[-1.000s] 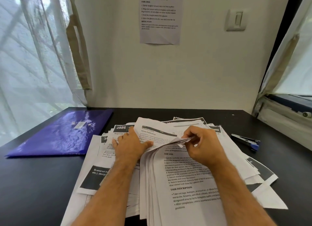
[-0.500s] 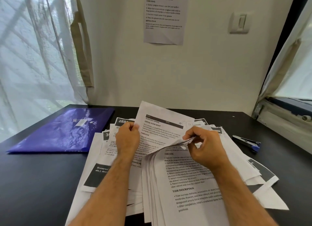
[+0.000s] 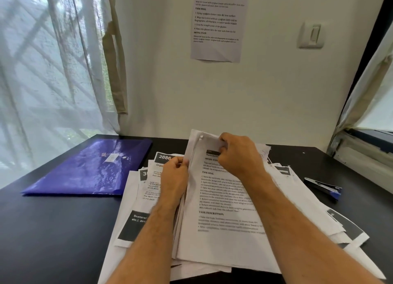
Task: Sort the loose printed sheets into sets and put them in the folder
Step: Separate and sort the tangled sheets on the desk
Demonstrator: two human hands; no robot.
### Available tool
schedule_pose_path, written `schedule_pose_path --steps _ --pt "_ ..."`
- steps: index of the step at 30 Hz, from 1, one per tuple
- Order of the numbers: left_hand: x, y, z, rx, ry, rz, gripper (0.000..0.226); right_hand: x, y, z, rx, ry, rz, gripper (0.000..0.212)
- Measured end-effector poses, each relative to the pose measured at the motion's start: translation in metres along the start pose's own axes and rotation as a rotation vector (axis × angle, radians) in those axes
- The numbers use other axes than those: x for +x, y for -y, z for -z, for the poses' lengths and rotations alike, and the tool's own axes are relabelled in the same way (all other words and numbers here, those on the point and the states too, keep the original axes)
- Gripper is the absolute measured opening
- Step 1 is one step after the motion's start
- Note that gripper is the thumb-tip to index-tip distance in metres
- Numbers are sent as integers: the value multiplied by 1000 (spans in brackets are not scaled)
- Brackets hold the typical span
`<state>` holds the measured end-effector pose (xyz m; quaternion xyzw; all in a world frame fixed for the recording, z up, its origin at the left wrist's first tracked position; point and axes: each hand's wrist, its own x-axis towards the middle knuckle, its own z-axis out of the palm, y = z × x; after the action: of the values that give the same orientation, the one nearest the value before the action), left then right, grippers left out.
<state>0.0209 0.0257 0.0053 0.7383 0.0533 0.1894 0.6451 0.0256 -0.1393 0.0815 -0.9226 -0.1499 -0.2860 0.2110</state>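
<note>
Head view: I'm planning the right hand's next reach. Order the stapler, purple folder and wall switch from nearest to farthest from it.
From the right hand:
1. Stapler, on the table to its right.
2. Purple folder, across the sheets on the left.
3. Wall switch, high on the wall behind.

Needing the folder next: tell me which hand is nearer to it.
Left. The left hand grips the sheets' left edge, a short way right of the purple folder; the right hand pinches their top, farther right.
</note>
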Motion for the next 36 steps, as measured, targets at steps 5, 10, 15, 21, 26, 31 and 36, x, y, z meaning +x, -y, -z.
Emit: schedule_pose_path --steps 5,10,15,21,26,31,36 --pt "-3 -4 -1 -53 52 -29 35 12 7 -9 -6 64 -77 22" --pt "-9 -3 -5 68 205 7 25 5 -1 -18 164 90 -85 40" --pt "-7 -5 0 -149 156 105 14 -23 -43 4 164 -97 -347 73" --pt "-9 -15 -11 -376 119 230 14 -48 -77 21 547 312 -733 38" --pt "-15 -24 -7 -555 210 339 23 -45 -84 21 753 247 -674 18" --pt "-26 -30 -7 -456 387 343 38 -48 -83 25 895 215 -605 26" --pt "-27 -42 -5 -325 181 61 33 -50 -75 42 1095 268 -444 32"
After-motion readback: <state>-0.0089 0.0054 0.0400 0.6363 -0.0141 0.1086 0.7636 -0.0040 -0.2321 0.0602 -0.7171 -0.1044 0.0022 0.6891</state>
